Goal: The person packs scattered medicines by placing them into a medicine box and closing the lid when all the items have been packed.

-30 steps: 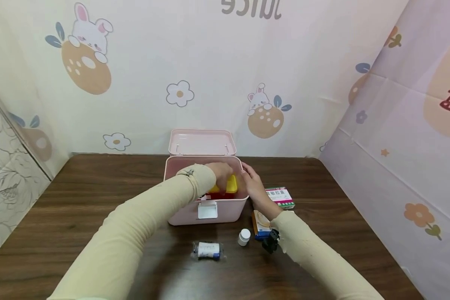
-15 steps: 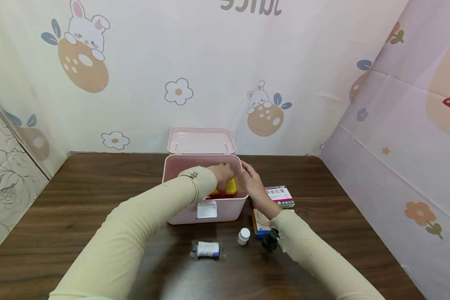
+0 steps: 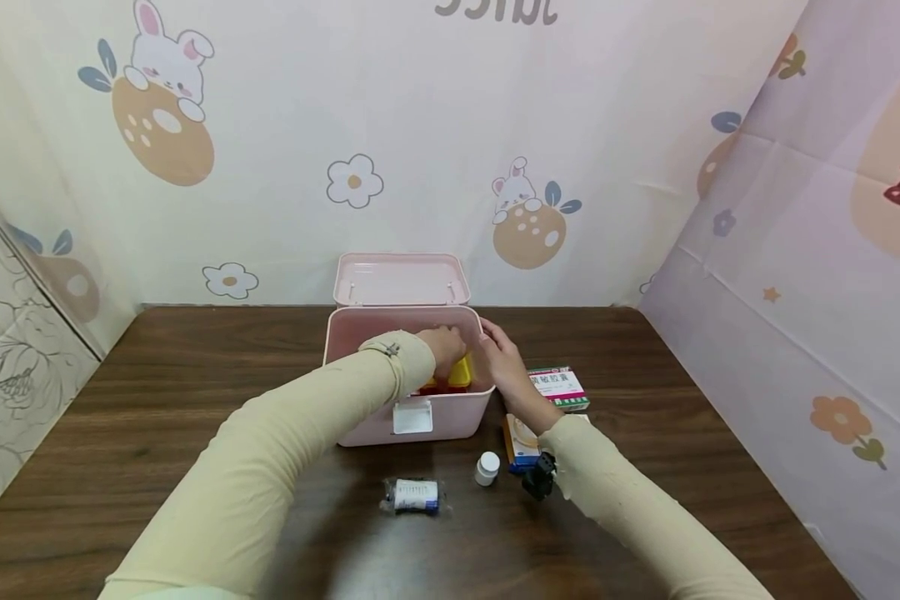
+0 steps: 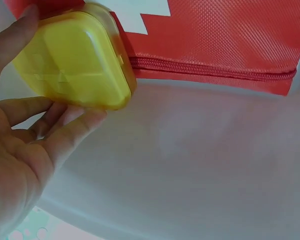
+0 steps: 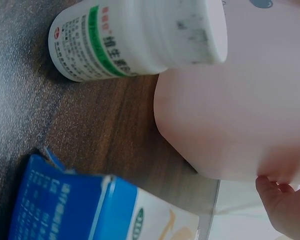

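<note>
A pink lidded box (image 3: 450, 421) stands on the table with its lid (image 3: 402, 279) raised at the back. Inside it, my left hand (image 3: 442, 350) holds a yellow see-through pill case (image 4: 75, 60) between thumb and fingers. The case sits against a red zippered pouch (image 4: 215, 40) with a white cross, also in the box. My right hand (image 3: 513, 379) grips the box's right rim; in the right wrist view only part of this hand shows at the wall's edge. The left fingertips are partly hidden in the head view.
Right of the box lie a white-and-green medicine box (image 3: 558, 387) and a blue-and-orange carton (image 3: 521, 446), partly under the right forearm. A white pill bottle (image 3: 487, 468) stands in front, beside a wrapped white roll (image 3: 416, 495). A printed curtain (image 3: 420, 108) hangs behind the table.
</note>
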